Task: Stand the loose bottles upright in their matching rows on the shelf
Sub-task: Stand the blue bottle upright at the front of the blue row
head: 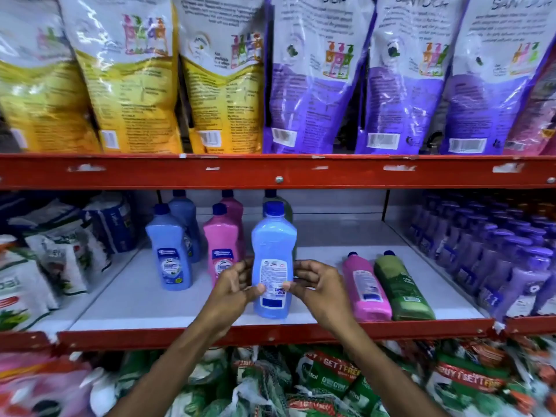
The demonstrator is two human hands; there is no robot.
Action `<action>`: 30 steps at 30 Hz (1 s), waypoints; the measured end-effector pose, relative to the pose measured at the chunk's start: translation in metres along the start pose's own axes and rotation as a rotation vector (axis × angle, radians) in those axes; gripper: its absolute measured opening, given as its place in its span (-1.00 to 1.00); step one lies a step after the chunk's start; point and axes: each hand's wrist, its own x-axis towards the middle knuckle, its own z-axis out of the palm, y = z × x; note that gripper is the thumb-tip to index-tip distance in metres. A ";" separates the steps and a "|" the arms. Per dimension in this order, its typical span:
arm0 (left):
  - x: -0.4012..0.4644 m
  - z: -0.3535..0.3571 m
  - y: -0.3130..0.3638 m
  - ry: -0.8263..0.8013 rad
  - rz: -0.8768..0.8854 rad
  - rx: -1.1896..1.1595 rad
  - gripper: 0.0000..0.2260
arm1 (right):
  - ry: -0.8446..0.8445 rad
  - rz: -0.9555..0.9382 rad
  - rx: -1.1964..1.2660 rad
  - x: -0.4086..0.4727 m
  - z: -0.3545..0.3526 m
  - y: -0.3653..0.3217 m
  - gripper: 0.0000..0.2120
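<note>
A blue bottle (273, 257) with a dark blue cap is upright near the front of the white shelf (156, 299), its back label facing me. My left hand (233, 285) and my right hand (314, 282) grip its lower half from either side. To the left stand a row of blue bottles (170, 254) and a row of pink bottles (222, 248). A green bottle (284, 209) stands behind the held one, mostly hidden. On the right a pink bottle (365, 288) and a green bottle (401, 288) lie flat side by side, caps pointing to the back.
Purple pump bottles (493, 251) crowd the shelf's right end and refill packs (60, 257) fill its left end. A red shelf beam (270, 173) runs overhead with yellow and purple pouches above. More packs sit below the red front edge (270, 334).
</note>
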 end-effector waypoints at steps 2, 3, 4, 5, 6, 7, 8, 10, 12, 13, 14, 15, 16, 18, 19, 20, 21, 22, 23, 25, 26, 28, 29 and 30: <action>-0.012 -0.035 0.003 0.074 0.057 0.035 -0.61 | -0.016 -0.041 0.003 0.002 0.037 -0.012 -0.71; -0.016 -0.052 0.004 0.102 0.078 0.057 -0.61 | -0.033 -0.051 0.021 0.003 0.057 -0.016 -0.71; -0.019 -0.065 0.004 0.125 0.089 0.074 -0.60 | -0.043 -0.057 0.034 0.005 0.073 -0.018 -0.71; -0.022 -0.082 0.003 0.157 0.099 0.098 -0.59 | -0.052 -0.063 0.037 0.007 0.094 -0.020 -0.72; -0.025 -0.098 0.001 0.190 0.101 0.122 -0.59 | -0.055 -0.068 0.034 0.008 0.114 -0.022 -0.72; -0.026 -0.113 -0.002 0.221 0.097 0.141 -0.58 | -0.055 -0.076 0.027 0.010 0.132 -0.023 -0.73; -0.026 -0.127 -0.005 0.248 0.089 0.163 -0.58 | -0.054 -0.082 0.018 0.012 0.149 -0.025 -0.74; -0.024 -0.151 -0.010 0.281 0.083 0.221 -0.57 | -0.040 -0.092 -0.010 0.016 0.177 -0.027 -0.73; -0.021 -0.169 -0.015 0.304 0.086 0.279 -0.58 | -0.029 -0.097 -0.031 0.022 0.200 -0.028 -0.73; -0.019 -0.177 -0.017 0.314 0.089 0.296 -0.59 | -0.023 -0.095 -0.042 0.024 0.209 -0.029 -0.72; -0.017 -0.181 -0.019 0.320 0.091 0.309 -0.60 | -0.017 -0.090 -0.050 0.026 0.215 -0.028 -0.72; -0.015 -0.186 -0.022 0.325 0.092 0.324 -0.61 | -0.014 -0.087 -0.059 0.028 0.220 -0.028 -0.71; -0.015 -0.189 -0.024 0.333 0.088 0.347 -0.61 | -0.015 -0.085 -0.073 0.030 0.225 -0.027 -0.70; -0.016 -0.195 -0.029 0.348 0.086 0.394 -0.61 | -0.023 -0.079 -0.096 0.032 0.232 -0.024 -0.67; -0.018 -0.196 -0.030 0.355 0.097 0.415 -0.63 | -0.027 -0.076 -0.096 0.033 0.234 -0.022 -0.65; -0.021 -0.198 -0.032 0.362 0.113 0.436 -0.66 | -0.027 -0.073 -0.093 0.034 0.237 -0.020 -0.63; -0.024 -0.199 -0.033 0.365 0.131 0.454 -0.69 | -0.014 -0.071 -0.090 0.035 0.238 -0.019 -0.61; -0.026 -0.199 -0.034 0.366 0.145 0.466 -0.71 | 0.010 -0.065 -0.089 0.037 0.239 -0.017 -0.59; -0.029 -0.201 -0.037 0.366 0.155 0.472 -0.75 | 0.033 -0.051 -0.080 0.038 0.240 -0.015 -0.59; -0.031 -0.205 -0.041 0.352 0.155 0.437 -0.86 | 0.043 -0.004 -0.022 0.039 0.241 -0.013 -0.60; -0.030 -0.208 -0.044 0.338 0.146 0.397 -0.91 | 0.031 0.009 0.002 0.039 0.241 -0.013 -0.63; -0.027 -0.216 -0.049 0.283 0.120 0.363 -0.91 | -0.008 0.020 0.029 0.038 0.240 -0.012 -0.67; -0.024 -0.219 -0.050 0.256 0.116 0.367 -0.84 | -0.049 0.027 0.047 0.037 0.239 -0.011 -0.68; -0.023 -0.221 -0.052 0.238 0.123 0.362 -0.80 | -0.103 0.030 0.063 0.036 0.236 -0.010 -0.68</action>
